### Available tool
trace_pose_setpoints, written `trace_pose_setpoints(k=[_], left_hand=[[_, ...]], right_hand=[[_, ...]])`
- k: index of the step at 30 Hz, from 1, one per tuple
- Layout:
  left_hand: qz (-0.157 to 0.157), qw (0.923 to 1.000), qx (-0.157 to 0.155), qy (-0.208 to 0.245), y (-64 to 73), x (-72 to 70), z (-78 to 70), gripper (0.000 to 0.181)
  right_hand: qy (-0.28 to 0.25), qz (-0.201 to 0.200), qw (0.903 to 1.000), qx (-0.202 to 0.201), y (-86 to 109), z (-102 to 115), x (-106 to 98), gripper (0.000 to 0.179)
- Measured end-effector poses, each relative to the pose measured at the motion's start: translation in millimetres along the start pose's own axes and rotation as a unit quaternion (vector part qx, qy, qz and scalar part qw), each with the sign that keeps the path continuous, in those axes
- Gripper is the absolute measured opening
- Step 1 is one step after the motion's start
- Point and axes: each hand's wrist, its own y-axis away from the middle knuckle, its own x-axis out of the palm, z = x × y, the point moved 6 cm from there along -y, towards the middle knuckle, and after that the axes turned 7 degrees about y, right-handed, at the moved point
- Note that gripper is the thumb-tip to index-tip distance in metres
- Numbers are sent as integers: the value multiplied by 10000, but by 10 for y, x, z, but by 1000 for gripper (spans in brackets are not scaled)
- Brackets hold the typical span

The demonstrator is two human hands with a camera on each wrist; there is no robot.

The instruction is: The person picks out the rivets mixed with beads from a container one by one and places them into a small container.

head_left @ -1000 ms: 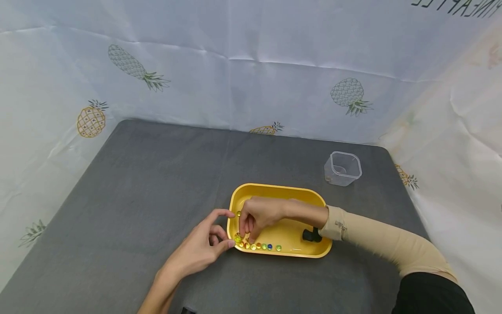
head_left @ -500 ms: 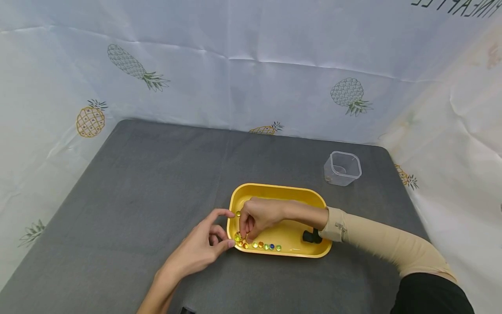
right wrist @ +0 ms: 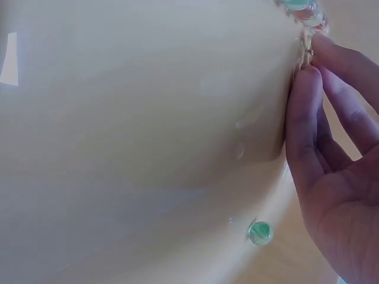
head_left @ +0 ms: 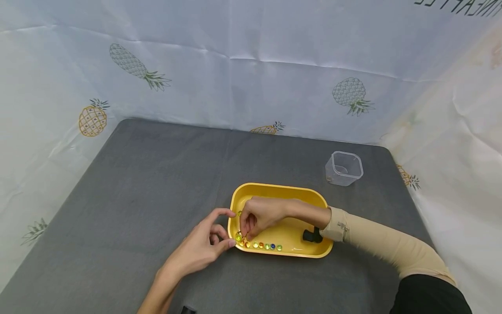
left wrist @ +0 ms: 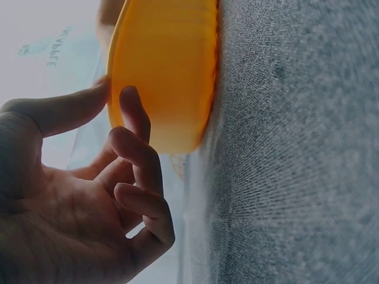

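Note:
A yellow oval tray rests on the grey table, with several small glass marbles in a row along its near wall. My left hand holds the tray's left end, thumb and forefinger at the rim; in the left wrist view the other curled fingers sit by the outer wall. Inside the tray, my right hand reaches down at the near left corner. Its fingertips pinch a small shiny golden thing, mostly hidden; I cannot tell its kind. One green marble lies apart at the left end.
A clear square plastic tub stands behind the tray to the right. The black wrist camera on my right wrist hangs inside the tray. A pineapple-print curtain surrounds the table. A small black object shows at the front edge.
Several marbles in the middle of the near row have slid slightly right, leaving a wider gap beside my right fingertips. Both hands stay nearly in place; the right fingers shift a little.

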Motion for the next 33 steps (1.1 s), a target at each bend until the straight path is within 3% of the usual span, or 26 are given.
trace_pose_setpoints(k=[14, 25, 33], left_hand=[[14, 10000, 36, 16, 4, -11, -3, 56], [32, 10000, 8, 33, 0, -2, -1, 55], [66, 9999, -13, 86, -17, -19, 10, 57]], right_hand=[[-77, -63, 9999, -106, 82, 40, -85, 5], [43, -472, 9987, -208, 254, 137, -305, 8], [70, -1035, 9943, -245, 498, 160, -520, 13]])
